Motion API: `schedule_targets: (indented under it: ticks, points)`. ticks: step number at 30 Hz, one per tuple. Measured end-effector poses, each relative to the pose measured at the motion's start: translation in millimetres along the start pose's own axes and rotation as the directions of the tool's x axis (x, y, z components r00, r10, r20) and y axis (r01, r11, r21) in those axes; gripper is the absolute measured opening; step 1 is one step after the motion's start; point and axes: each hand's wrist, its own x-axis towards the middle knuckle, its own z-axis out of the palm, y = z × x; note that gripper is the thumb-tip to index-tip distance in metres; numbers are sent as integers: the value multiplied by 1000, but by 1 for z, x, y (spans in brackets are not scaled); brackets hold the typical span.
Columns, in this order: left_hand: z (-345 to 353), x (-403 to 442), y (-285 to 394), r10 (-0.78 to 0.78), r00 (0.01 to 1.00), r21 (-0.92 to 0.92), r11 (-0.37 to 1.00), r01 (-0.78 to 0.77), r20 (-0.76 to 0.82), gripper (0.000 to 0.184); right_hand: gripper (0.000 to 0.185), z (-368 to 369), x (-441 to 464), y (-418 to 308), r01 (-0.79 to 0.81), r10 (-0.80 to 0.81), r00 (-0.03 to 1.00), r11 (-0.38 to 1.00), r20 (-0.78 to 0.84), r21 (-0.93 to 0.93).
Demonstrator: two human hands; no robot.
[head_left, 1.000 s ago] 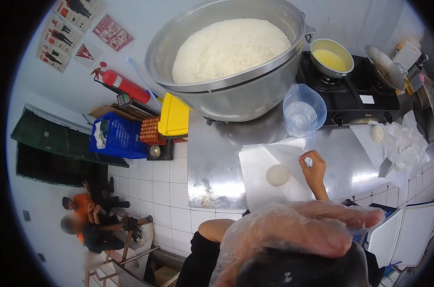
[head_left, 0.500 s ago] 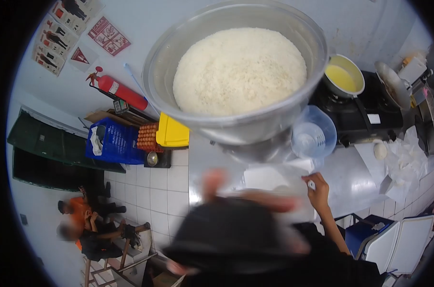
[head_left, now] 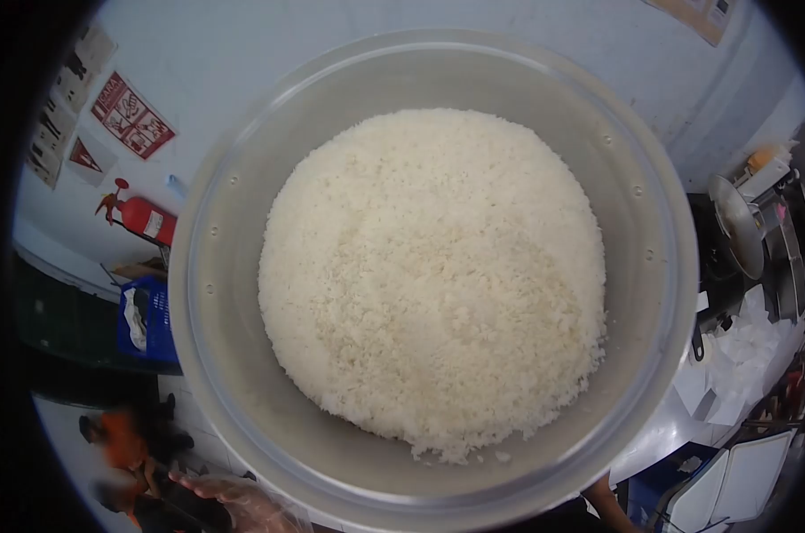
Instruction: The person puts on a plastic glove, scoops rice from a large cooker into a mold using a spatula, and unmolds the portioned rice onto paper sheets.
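Note:
A large metal pot [head_left: 211,338] fills the middle of the head view, tilted so that I look down into it. White cooked rice [head_left: 438,266] is heaped inside, with a rougher, loosened patch toward the near side. Low at the left, beside the pot's outer wall, my left hand [head_left: 247,502] shows in what looks like a clear plastic glove. Its fingers stretch out to the left, and no object shows in them. At the lower right only part of a bare forearm appears beyond the rim; the hand there is hidden behind the pot.
A steel table [head_left: 664,435] with crumpled white plastic [head_left: 744,355] lies right, near a wok [head_left: 735,226]. White-lidded containers [head_left: 731,484] stand below. At left are a fire extinguisher [head_left: 145,218], a blue crate [head_left: 158,315] and seated people [head_left: 122,444].
The pot now looks much larger and more central, covering the yellow-filled pan, jug and eggs. The blurred dark shape in front is gone. The hand with a small white object is hidden.

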Motion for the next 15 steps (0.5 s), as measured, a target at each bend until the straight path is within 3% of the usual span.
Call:
schedule_targets:
  ticks: [1,3,5,9,15]
  points:
    - [0,7,3,-28,999,136,990,30,-18,37,19,4,-3,2,4,-4,1000,1000,-28,4]
    - [7,14,19,3,999,534,845,15,-34,37,19,3,7,-12,10,-10,998,1000,-61,-5]
    - [14,19,33,27,999,711,704,2,-30,39,18,5,14,-18,24,-25,995,1000,-94,-10]
    - [18,23,49,37,999,813,582,2,-29,43,18,7,21,-21,55,-57,989,998,-139,-18]
    - [21,26,60,74,995,842,540,14,-64,54,17,5,22,-24,73,-78,983,997,-165,-35]
